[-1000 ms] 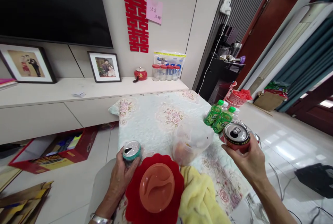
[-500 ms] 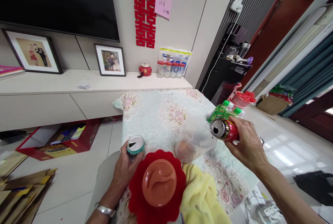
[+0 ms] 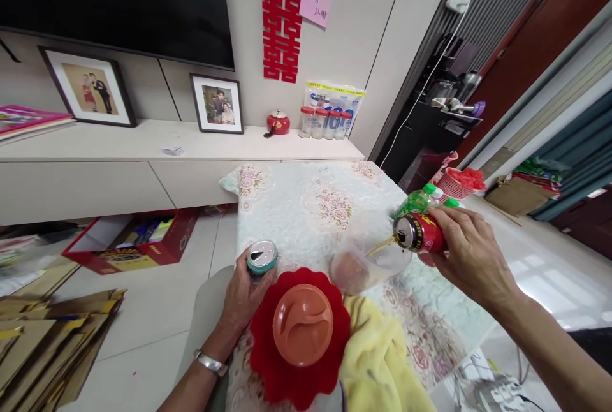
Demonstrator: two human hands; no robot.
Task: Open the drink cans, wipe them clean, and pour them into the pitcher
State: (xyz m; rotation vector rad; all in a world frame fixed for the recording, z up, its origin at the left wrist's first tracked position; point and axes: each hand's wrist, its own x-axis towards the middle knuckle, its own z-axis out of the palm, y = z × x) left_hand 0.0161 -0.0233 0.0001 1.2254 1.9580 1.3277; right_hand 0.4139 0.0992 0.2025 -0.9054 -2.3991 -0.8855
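My right hand (image 3: 471, 252) is wrapped round a red drink can (image 3: 423, 233), tilted with its opening toward the left. A stream of yellowish liquid runs from it into a translucent plastic container (image 3: 368, 259), which has some brownish liquid at its bottom. At the left side of the table, my left hand (image 3: 246, 294) grips a teal and silver can (image 3: 262, 257), upright with its top opened. Between my hands lies a red scalloped tray (image 3: 261, 342) with an orange divided dish (image 3: 303, 324) on it.
A yellow cloth (image 3: 380, 354) is bunched right of the tray. Green-capped bottles (image 3: 418, 198) stand behind the red can. The flowered tablecloth (image 3: 287, 208) reaches a white cabinet (image 3: 191, 150). On the floor at left sit a red box (image 3: 167, 249) and flattened cardboard (image 3: 52, 342).
The red can has tipped further, and liquid now pours from it into the container. My left hand still holds the teal can. The whole view has shifted slightly.
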